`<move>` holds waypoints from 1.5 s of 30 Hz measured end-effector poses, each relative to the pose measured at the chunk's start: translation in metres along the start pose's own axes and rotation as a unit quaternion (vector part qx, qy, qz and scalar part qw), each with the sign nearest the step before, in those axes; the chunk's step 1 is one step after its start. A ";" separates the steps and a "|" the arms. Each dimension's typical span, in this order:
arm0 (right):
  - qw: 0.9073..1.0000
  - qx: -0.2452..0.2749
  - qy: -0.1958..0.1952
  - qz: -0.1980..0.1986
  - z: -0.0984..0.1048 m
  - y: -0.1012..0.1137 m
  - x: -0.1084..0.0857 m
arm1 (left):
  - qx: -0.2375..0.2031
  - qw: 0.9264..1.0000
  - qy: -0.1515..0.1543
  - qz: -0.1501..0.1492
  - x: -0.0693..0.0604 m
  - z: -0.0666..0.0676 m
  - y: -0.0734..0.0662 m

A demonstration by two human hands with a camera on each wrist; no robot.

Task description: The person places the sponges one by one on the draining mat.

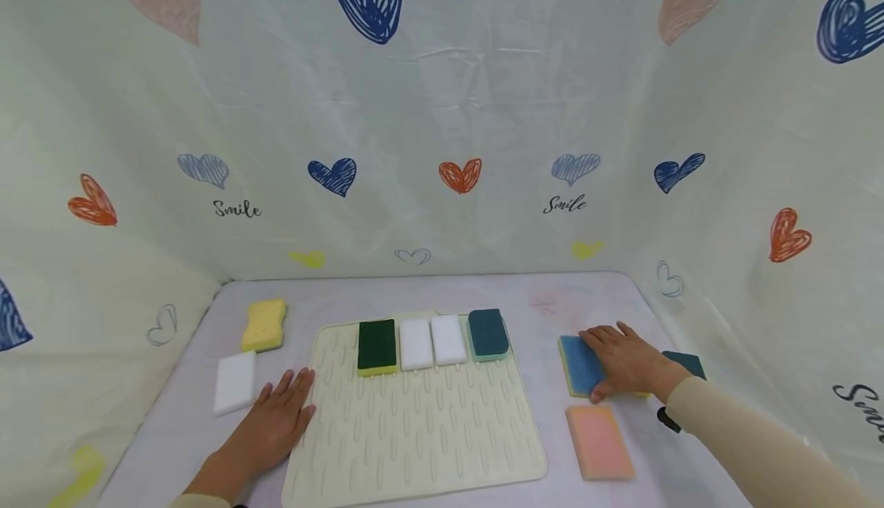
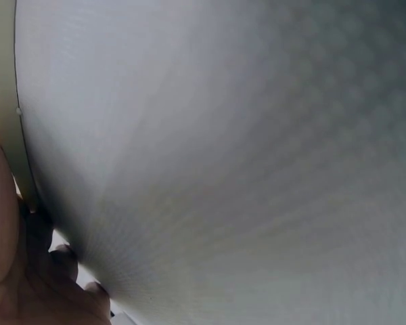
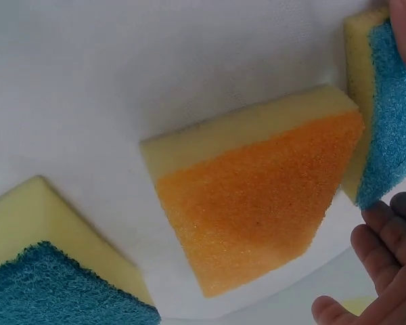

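Observation:
In the head view, my right hand (image 1: 628, 358) spans a blue-and-yellow scouring sponge (image 1: 580, 366) at the right of the table. Its thumb is at the near edge and its fingertips are at the far edge. The right wrist view shows those fingertips against the blue sponge (image 3: 396, 122). Beside that lies an orange-and-yellow sponge (image 3: 257, 196), mostly covered by the hand in the head view. My left hand (image 1: 265, 431) rests flat, fingers extended, on the table at the left edge of a cream ridged mat (image 1: 414, 431).
On the mat's far side lie a dark green sponge (image 1: 377, 344), two white sponges (image 1: 416, 344) and a teal sponge (image 1: 488, 333). Off the mat are a yellow sponge (image 1: 264, 325), a white sponge (image 1: 235, 383), a pink sponge (image 1: 599, 443) and another teal sponge (image 3: 61, 291).

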State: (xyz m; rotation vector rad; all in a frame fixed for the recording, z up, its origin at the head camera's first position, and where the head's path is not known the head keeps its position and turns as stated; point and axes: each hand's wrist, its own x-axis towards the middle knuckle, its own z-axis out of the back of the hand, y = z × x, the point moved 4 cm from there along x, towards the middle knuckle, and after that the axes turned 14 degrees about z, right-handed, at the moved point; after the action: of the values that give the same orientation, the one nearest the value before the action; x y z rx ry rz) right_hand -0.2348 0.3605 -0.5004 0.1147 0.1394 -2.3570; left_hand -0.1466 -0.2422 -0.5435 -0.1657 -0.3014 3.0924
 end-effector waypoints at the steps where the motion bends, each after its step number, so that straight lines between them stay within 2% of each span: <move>1: 1.000 0.002 -0.001 -0.003 0.000 0.001 0.000 | 0.000 1.000 0.000 0.001 0.000 0.000 0.000; 5: 1.000 0.005 -0.016 -0.012 0.002 0.005 -0.001 | 0.000 1.000 0.002 0.002 0.000 0.000 0.001; 8: 0.999 -0.006 -0.047 -0.011 0.004 0.007 -0.003 | 0.000 1.000 0.003 0.003 0.000 0.000 0.000; 12: 0.994 -0.047 -0.097 -0.006 0.008 0.007 -0.003 | 0.000 1.000 0.002 0.007 0.000 0.002 -0.001; 15: 0.990 -0.078 -0.116 -0.012 0.009 0.007 -0.001 | 0.000 1.000 -0.001 0.006 -0.001 0.004 -0.003; 24: 0.985 -0.101 -0.134 -0.034 0.021 0.005 0.008 | -0.006 1.000 -0.009 0.003 -0.004 0.006 -0.005; 30: 0.984 -0.097 -0.146 -0.025 0.038 0.012 0.025 | -0.004 1.000 0.000 0.008 -0.003 0.006 -0.003; 35: 0.985 -0.098 -0.139 -0.025 0.052 0.021 0.041 | -0.009 1.000 0.014 0.011 -0.003 0.007 -0.005; 40: 0.987 -0.101 -0.126 -0.026 0.063 0.031 0.058 | -0.011 1.000 0.006 0.005 -0.004 0.010 -0.005; 45: 0.985 -0.107 -0.132 -0.006 0.077 0.043 0.074 | -0.016 1.000 0.004 0.001 -0.004 0.012 -0.005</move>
State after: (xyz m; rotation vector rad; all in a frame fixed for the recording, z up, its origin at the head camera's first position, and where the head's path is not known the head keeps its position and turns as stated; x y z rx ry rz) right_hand -0.2602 0.2681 -0.4365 -0.3014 0.2628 -2.3279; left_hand -0.1434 -0.2397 -0.5309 -0.1800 -0.3520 3.0898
